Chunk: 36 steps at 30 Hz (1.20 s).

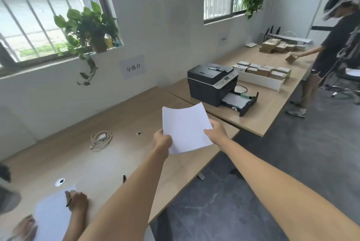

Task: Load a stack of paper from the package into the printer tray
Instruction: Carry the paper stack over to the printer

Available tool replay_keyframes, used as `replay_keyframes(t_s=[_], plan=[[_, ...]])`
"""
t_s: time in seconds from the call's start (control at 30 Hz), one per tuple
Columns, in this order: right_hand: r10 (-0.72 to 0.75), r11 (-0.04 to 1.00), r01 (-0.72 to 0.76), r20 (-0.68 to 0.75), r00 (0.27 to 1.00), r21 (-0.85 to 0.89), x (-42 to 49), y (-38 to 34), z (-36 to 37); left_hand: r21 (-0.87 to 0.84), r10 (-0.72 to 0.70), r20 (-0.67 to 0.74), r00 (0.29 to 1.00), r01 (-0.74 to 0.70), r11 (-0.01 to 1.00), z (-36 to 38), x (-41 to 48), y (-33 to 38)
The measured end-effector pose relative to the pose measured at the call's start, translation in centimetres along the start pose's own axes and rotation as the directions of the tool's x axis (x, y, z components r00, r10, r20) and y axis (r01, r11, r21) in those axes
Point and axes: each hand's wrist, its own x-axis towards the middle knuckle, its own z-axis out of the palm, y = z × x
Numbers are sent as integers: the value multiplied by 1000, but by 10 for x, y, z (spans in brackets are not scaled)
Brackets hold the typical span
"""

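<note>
I hold a thin stack of white paper (186, 126) out in front of me over the near wooden table. My left hand (162, 140) grips its lower left edge and my right hand (217, 130) grips its right edge. Beyond the paper, on the far table, stands a dark grey printer (211, 83). Its black paper tray (242, 102) is pulled out toward the table's front edge, with white sheets lying inside. No paper package is visible.
A coiled white cable (101, 139) lies on the near table (116, 162). At bottom left another person's hand (77, 200) writes on a sheet. A person (335, 53) stands at the far table's end among several small boxes (263, 70). Grey floor lies to the right.
</note>
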Motion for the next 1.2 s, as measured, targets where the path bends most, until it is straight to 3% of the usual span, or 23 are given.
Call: replay_keyframes(t_s=[0.13,0.27,0.57,1.2], plan=[[25,1000,-24,-77,997,12,35,-4,-16,-1,34,93,995,-34,999,23,32,21],[69,998,-69,-33,997,7,38,11,-8,-11,10,102,995,-9,1000,17,38,6],[118,993,-118,-109,987,6,112,30,-21,-5,-44,154,987,45,999,71,108,10],[123,992,-122,118,985,-14,339,74,-89,-79,-177,-4,984,176,981,222,253,42]])
